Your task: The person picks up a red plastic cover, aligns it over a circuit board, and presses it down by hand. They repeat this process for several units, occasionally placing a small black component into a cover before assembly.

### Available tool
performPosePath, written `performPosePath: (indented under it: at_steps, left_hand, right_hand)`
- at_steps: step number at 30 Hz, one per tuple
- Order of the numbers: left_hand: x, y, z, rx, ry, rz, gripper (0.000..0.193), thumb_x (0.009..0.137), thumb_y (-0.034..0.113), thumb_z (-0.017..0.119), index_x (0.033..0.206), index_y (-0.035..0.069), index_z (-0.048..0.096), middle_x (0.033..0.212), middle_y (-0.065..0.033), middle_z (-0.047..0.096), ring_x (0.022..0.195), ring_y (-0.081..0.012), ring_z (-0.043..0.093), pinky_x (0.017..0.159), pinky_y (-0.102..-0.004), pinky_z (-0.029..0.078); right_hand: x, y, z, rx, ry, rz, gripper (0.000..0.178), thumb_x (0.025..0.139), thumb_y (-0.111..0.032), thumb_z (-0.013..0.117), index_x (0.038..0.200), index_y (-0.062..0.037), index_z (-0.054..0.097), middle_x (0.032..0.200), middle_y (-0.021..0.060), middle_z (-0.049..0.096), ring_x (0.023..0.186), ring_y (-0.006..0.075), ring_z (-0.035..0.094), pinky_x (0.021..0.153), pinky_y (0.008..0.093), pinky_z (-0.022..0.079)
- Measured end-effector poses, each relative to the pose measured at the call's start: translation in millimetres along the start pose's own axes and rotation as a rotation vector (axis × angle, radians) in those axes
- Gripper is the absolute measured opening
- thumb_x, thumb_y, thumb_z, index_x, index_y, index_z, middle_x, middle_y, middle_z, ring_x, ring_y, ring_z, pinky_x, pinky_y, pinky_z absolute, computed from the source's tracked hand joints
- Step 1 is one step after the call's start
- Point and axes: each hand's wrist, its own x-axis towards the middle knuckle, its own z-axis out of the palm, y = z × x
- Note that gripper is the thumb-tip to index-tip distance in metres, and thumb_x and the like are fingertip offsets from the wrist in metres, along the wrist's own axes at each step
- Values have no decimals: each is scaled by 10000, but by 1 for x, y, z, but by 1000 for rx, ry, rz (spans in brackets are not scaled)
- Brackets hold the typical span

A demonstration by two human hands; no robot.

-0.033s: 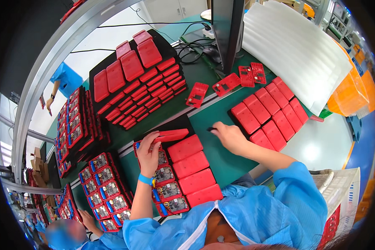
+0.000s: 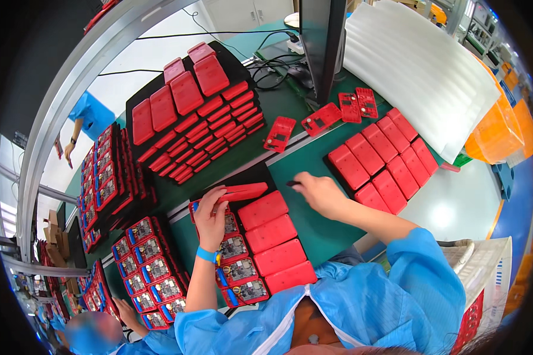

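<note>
My left hand [image 2: 210, 218] is closed round one end of a red plastic case [image 2: 243, 191], tilted up on its edge above the dark tray. My right hand [image 2: 320, 195] is raised over the green mat, pinching a small black piece [image 2: 292, 183] too small to make out. Under and beside my left hand lie open red cases with circuit boards [image 2: 240, 270] and blue parts. Right of them runs a column of closed red cases [image 2: 276, 231], smooth side up.
A tall stack of red cases [image 2: 189, 94] stands at the back left, near a monitor [image 2: 323, 53]. Another tray of closed cases [image 2: 388, 157] lies right. Loose open cases [image 2: 280, 133] sit between. More board-filled cases [image 2: 155, 268] are left, near a co-worker's hand [image 2: 126, 312].
My right hand has shifted slightly left with the small black piece, toward the tilted case. My left hand and the case stay in place. A background person's hand has moved a little.
</note>
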Motion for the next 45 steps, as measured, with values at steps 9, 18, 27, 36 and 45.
performPosePath:
  at_steps: [9,18,27,36,45]
  left_hand:
    - [2,-3,0,12,-7,33,257,903,-66,611,1134,29,675,1243,-152,637,1048,-225,659,833,-291,560]
    - [2,-3,-1,52,8,39,247,898,-57,618,1119,35,679,1210,-151,654,1029,-242,667,838,-314,550]
    - [-1,-10,-4,29,-19,-3,236,924,-43,611,1145,24,658,1285,-119,605,1037,-159,627,839,-263,513]
    - [6,-9,6,28,10,-44,258,893,-88,608,1111,34,671,1199,-125,638,1023,-183,639,864,-284,515]
    - [23,6,31,-537,10,-589,340,955,-26,577,1284,32,514,1121,-62,558,925,-123,602,773,-296,615]
  right_hand:
    - [57,-28,39,51,126,-384,196,901,-124,595,1093,-94,618,799,86,642,734,302,659,616,413,524]
    - [61,-27,44,-49,103,-449,253,804,-57,604,1055,-61,634,746,97,615,728,292,660,615,415,525]
    - [59,-27,45,-155,70,-466,288,764,-66,607,1050,-37,632,724,99,608,705,283,665,599,409,534]
    - [53,17,41,-252,1,-411,185,786,-95,583,956,-34,622,733,113,617,715,319,666,608,430,536]
    - [65,37,29,-100,-116,-40,167,923,-180,582,937,-21,633,799,200,686,762,408,674,660,515,517]
